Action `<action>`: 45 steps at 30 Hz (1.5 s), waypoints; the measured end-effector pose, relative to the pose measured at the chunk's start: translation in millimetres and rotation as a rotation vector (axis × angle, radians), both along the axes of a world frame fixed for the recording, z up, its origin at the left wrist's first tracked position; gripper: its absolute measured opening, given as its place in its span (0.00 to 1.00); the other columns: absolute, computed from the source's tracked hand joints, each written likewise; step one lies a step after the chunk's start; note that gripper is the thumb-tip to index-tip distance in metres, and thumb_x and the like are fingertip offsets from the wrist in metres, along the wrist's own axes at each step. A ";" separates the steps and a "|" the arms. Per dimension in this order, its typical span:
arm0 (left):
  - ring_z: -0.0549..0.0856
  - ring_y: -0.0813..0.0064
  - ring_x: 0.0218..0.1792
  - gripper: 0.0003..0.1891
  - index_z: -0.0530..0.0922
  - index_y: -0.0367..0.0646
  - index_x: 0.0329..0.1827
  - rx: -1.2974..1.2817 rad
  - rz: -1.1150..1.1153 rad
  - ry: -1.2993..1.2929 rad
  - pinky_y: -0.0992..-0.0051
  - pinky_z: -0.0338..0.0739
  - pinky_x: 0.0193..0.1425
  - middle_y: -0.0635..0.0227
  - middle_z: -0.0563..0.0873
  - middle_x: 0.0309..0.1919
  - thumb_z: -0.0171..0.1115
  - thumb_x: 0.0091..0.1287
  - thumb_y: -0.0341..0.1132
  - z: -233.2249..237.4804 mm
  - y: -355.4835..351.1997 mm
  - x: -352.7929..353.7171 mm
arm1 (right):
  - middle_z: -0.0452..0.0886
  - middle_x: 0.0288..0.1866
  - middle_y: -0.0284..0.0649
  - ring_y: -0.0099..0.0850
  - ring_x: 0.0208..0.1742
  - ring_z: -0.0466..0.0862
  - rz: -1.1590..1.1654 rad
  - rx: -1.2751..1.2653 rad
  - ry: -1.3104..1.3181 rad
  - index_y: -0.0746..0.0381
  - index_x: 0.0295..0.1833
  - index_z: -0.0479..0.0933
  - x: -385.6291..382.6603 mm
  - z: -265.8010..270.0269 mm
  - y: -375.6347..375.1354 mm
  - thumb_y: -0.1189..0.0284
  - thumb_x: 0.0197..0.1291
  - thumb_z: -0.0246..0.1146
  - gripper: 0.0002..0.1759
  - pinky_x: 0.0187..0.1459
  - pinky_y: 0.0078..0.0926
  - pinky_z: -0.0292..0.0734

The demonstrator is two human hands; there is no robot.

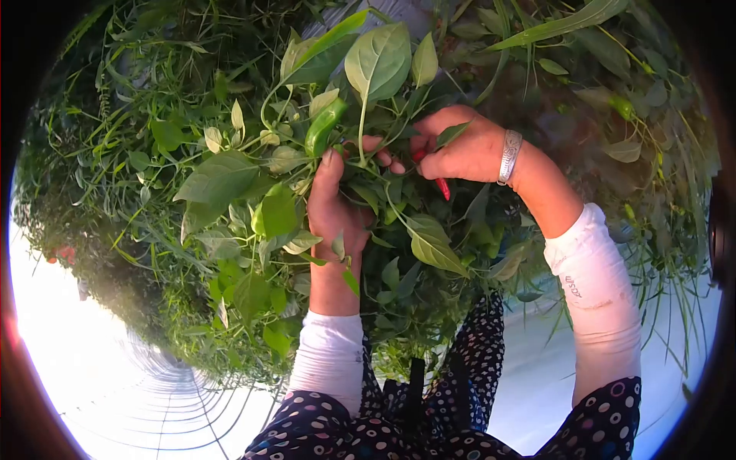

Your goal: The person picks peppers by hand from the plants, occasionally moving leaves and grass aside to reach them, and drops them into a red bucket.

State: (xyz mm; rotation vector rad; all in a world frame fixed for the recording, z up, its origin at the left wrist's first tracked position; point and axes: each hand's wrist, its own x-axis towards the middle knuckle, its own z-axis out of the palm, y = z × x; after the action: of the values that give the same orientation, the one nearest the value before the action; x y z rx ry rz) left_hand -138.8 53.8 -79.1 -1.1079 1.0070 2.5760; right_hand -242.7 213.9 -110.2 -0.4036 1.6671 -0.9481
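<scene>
Dense pepper foliage (222,180) fills the view, with pale ribbed sheeting (146,406) at 7 o'clock. At centre the left hand (335,211) curls round leafy stems (362,126), a green pepper (323,126) at its 12 o'clock. At its 2 o'clock the right hand (462,149) is closed on a red chili (443,188).

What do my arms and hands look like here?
Both forearms wear white sleeves: the left sleeve, and the right sleeve, which bears small dark lettering. Dark polka-dot outer sleeves begin nearer the elbows. A wide silver bangle rings the right wrist. The left hand and right hand are ungloved.
</scene>
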 end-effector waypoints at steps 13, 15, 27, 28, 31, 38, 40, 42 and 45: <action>0.81 0.56 0.39 0.23 0.76 0.30 0.44 0.044 0.135 -0.018 0.62 0.76 0.49 0.52 0.81 0.36 0.47 0.65 0.46 -2.6 -4.3 -3.7 | 0.76 0.33 0.33 0.18 0.26 0.72 -0.895 -0.468 -0.385 0.65 0.48 0.74 -42.4 61.7 15.3 0.71 0.55 0.57 0.15 0.28 0.15 0.69; 0.81 0.56 0.40 0.23 0.76 0.29 0.44 0.047 0.081 -0.038 0.62 0.76 0.48 0.52 0.81 0.36 0.47 0.64 0.45 -1.2 -3.0 -3.7 | 0.67 0.26 0.28 0.14 0.26 0.62 -0.768 -0.401 -0.239 0.64 0.51 0.73 -53.1 48.6 5.9 0.65 0.60 0.59 0.18 0.25 0.12 0.54; 0.82 0.55 0.40 0.23 0.78 0.30 0.41 0.022 0.011 -0.118 0.63 0.76 0.48 0.51 0.81 0.35 0.46 0.64 0.46 2.0 -6.8 -2.2 | 0.82 0.40 0.44 0.37 0.42 0.82 -0.155 0.257 0.523 0.64 0.48 0.78 -85.9 21.1 4.0 0.59 0.39 0.72 0.30 0.47 0.29 0.74; 0.82 0.56 0.39 0.23 0.78 0.31 0.41 0.013 0.011 -0.117 0.63 0.76 0.48 0.51 0.81 0.35 0.46 0.64 0.46 2.8 -6.3 -0.7 | 0.82 0.40 0.45 0.39 0.41 0.82 -0.363 0.117 0.259 0.63 0.49 0.78 -86.3 26.8 7.6 0.60 0.40 0.72 0.29 0.47 0.30 0.75; 0.82 0.56 0.39 0.22 0.77 0.31 0.39 0.001 -0.006 -0.105 0.63 0.76 0.49 0.51 0.82 0.35 0.46 0.63 0.45 2.4 -5.4 -2.4 | 0.77 0.32 0.40 0.34 0.32 0.77 -0.333 0.074 0.585 0.65 0.44 0.78 -87.0 22.7 2.3 0.63 0.50 0.65 0.19 0.38 0.28 0.73; 0.81 0.49 0.46 0.22 0.76 0.32 0.42 0.037 -0.009 -0.038 0.59 0.75 0.51 0.49 0.82 0.39 0.44 0.63 0.45 -5.2 -8.6 2.3 | 0.82 0.33 0.46 0.41 0.32 0.81 0.078 0.177 0.523 0.65 0.47 0.79 -39.7 -21.3 -50.7 0.56 0.42 0.66 0.29 0.41 0.33 0.75; 0.81 0.48 0.48 0.22 0.75 0.33 0.45 0.097 0.041 0.008 0.56 0.75 0.53 0.48 0.82 0.41 0.44 0.64 0.44 -11.1 -9.7 6.7 | 0.82 0.33 0.43 0.37 0.31 0.80 -0.052 0.092 0.424 0.66 0.49 0.77 -35.7 -21.7 -40.9 0.57 0.41 0.68 0.31 0.40 0.31 0.75; 0.81 0.48 0.48 0.20 0.74 0.35 0.47 0.117 0.032 0.044 0.53 0.74 0.55 0.48 0.81 0.43 0.45 0.64 0.44 -7.9 -8.6 5.4 | 0.80 0.30 0.36 0.25 0.30 0.79 -0.354 -0.032 -0.014 0.68 0.51 0.76 -36.8 -12.7 -32.6 0.64 0.43 0.70 0.29 0.35 0.21 0.74; 0.83 0.52 0.41 0.20 0.77 0.34 0.42 0.093 0.143 -0.076 0.61 0.75 0.51 0.52 0.82 0.37 0.47 0.63 0.43 -1.6 -3.2 -0.4 | 0.79 0.29 0.33 0.21 0.30 0.79 -0.658 -0.219 -0.336 0.67 0.49 0.75 -31.9 -7.7 -23.7 0.68 0.47 0.68 0.23 0.33 0.17 0.73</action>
State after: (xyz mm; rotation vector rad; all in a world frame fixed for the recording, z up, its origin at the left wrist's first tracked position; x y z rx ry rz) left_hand -139.2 50.6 -80.8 -1.2858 0.8096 2.6368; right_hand -274.6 190.3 -117.9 0.1815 1.4002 -1.5932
